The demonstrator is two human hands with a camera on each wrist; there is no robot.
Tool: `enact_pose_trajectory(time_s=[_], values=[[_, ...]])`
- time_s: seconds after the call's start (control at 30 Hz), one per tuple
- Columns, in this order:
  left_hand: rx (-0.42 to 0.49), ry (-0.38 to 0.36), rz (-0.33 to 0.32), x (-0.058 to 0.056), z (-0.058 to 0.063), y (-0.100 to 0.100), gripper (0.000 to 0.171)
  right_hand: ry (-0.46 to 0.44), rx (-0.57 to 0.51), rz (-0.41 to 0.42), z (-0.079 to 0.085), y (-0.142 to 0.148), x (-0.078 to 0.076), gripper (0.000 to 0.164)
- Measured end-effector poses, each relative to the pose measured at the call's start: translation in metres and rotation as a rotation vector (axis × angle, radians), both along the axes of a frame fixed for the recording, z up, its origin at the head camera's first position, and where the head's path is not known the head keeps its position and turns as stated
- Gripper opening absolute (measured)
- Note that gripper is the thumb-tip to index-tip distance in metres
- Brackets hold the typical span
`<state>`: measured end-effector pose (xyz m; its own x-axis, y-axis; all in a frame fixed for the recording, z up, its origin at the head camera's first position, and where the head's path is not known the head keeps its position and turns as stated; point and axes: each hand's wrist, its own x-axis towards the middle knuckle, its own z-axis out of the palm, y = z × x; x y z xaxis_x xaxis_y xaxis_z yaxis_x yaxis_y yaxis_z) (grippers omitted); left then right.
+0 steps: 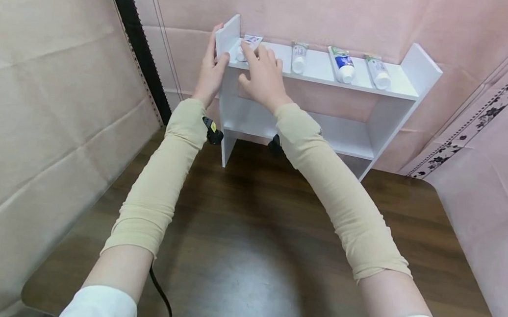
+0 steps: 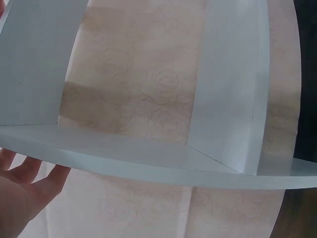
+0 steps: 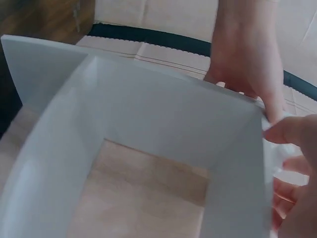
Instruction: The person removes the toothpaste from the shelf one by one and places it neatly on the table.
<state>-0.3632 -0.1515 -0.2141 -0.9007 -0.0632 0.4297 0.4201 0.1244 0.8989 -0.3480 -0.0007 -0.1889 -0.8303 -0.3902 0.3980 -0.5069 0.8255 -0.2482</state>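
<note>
A white two-tier shelf rack (image 1: 390,114) stands against the back cloth, with several tubes along its top board. My left hand (image 1: 210,72) grips the rack's left side panel, thumb at the front edge and fingers on the outer face. In the right wrist view, the left hand (image 3: 250,59) reaches over that panel. My right hand (image 1: 266,76) is over the left end of the top board, its index finger extended over the leftmost tube (image 1: 253,39) and partly hiding it. The right thumb (image 3: 285,131) lies at the board's front edge in the right wrist view.
Farther right on the top board lie a white-grey tube (image 1: 299,58), a blue-and-green tube (image 1: 342,64) and another pale tube (image 1: 377,71), caps forward. The rack stands at the back of a dark wooden table (image 1: 238,255). Cloth walls (image 1: 55,90) enclose the sides.
</note>
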Motion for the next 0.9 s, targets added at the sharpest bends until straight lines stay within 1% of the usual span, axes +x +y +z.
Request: enact_pose_trajectory(time_s=[0.1,0.17,0.2,0.27,0.33,0.43,0.5,0.63,0.8,0.9], values=[[-0.002,0.002,-0.006,0.0,-0.001,0.003,0.06,0.04,-0.109,-0.002,-0.008,0.003,0.0,0.058],[-0.003,0.0,-0.005,-0.001,-0.001,0.004,0.06,0.079,-0.151,-0.009,-0.008,0.004,0.001,0.048],[-0.001,-0.001,-0.007,-0.001,-0.001,0.004,0.06,0.095,-0.153,-0.018,-0.007,0.003,0.001,0.043],[0.005,-0.004,-0.009,-0.002,-0.002,0.004,0.06,0.107,-0.12,-0.045,-0.003,0.002,0.003,0.038],[0.014,-0.004,-0.011,-0.003,-0.002,0.005,0.06,0.103,-0.061,-0.076,0.001,-0.001,0.004,0.037],[0.028,0.007,-0.016,-0.003,-0.003,0.005,0.06,0.083,0.038,-0.111,0.004,-0.005,0.006,0.04],[0.032,0.014,-0.018,-0.004,-0.003,0.006,0.061,0.081,0.077,-0.128,0.004,-0.007,0.006,0.041],[0.031,0.005,-0.013,-0.005,-0.004,0.006,0.061,0.108,0.091,-0.159,0.003,-0.009,0.006,0.042],[0.03,-0.002,0.01,-0.006,-0.004,0.004,0.061,0.136,0.092,-0.179,0.003,-0.014,0.006,0.046],[0.017,-0.011,0.019,-0.006,-0.005,0.003,0.06,0.157,0.076,-0.178,-0.001,-0.015,0.007,0.042]])
